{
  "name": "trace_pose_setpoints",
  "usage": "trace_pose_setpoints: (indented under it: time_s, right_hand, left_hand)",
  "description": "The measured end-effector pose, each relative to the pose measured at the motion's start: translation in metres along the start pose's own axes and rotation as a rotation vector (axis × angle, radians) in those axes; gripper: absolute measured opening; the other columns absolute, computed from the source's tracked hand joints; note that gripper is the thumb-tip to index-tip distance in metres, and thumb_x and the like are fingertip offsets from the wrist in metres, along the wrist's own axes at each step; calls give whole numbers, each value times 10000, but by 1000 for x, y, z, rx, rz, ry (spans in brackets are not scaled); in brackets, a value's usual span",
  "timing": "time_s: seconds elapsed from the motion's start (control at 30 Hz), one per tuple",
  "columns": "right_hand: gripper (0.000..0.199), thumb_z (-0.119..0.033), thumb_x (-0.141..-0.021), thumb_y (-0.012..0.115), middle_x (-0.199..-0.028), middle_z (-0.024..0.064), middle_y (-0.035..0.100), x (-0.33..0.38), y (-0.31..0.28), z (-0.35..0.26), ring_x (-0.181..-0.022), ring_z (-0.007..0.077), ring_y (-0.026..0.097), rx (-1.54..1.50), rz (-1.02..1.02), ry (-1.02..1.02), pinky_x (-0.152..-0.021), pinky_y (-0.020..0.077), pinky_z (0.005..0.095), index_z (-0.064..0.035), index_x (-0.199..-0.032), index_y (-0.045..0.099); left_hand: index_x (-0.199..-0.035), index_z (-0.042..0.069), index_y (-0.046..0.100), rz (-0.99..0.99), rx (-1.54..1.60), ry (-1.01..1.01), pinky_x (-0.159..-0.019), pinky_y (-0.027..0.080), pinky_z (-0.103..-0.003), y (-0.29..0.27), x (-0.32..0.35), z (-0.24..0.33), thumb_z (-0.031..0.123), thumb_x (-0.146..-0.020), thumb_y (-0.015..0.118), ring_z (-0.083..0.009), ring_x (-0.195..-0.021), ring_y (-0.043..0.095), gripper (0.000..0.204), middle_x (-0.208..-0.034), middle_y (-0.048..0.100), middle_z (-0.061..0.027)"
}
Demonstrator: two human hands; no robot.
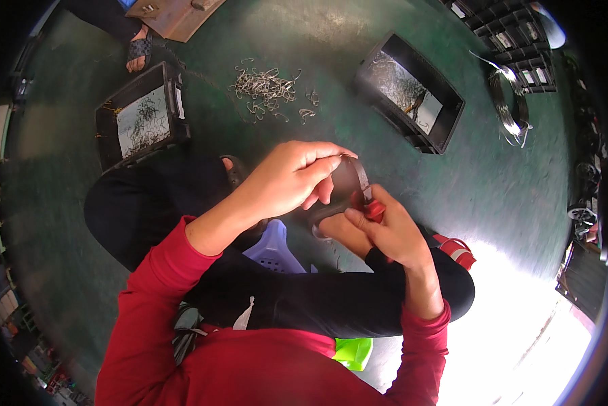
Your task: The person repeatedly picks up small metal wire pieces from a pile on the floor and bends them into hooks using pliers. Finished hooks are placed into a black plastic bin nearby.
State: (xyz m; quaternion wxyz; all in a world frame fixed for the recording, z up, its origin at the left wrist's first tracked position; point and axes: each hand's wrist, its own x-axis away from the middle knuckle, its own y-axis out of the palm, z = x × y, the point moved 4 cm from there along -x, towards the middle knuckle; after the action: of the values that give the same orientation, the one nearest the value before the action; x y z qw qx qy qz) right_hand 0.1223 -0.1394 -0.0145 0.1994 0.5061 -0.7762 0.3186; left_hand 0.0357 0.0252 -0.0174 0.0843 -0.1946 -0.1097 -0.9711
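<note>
My right hand (395,230) is closed around a red-handled tool (374,210), most of its grip hidden in the palm. From the tool a dark, curved metal strip (362,177) arches up toward my left hand (290,177). The left thumb and index finger pinch together at the strip's upper end; whether a small piece sits between them is too small to tell. Both hands are above my lap, close together. Beyond them on the green floor lies a loose pile of bent wire hooks (263,86), with a few strays (307,114) beside it.
Black plastic crates with wire pieces stand at left (175,122) and right (453,115). A wire coil (500,101) lies near stacked crates (513,34). Another person's foot (139,51) is by a wooden board (175,17). A purple plastic stool (273,250) is below my hands.
</note>
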Motion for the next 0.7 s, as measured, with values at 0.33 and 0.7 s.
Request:
trace_pose_setpoints:
  time_s: [0.33,0.7]
  right_hand:
    - [292,-221,-896,661,-819,70,674,3,4,-3,-806,111,611,-133,-143,29,-733,460,274,1,-1037,533]
    - [271,-216,-892,663,-864,71,671,11,5,-2,-831,130,612,-126,-93,15,-761,465,286,-9,-1027,551]
  left_hand:
    - [-1266,-5,571,-241,404,-136,-422,297,-196,-8,-2,-3,135,-1006,426,-41,-483,370,328,-610,475,9]
    - [-1276,3,565,-266,400,-176,-428,289,-205,-5,3,-3,148,-1014,419,-45,-473,355,333,-586,459,15]
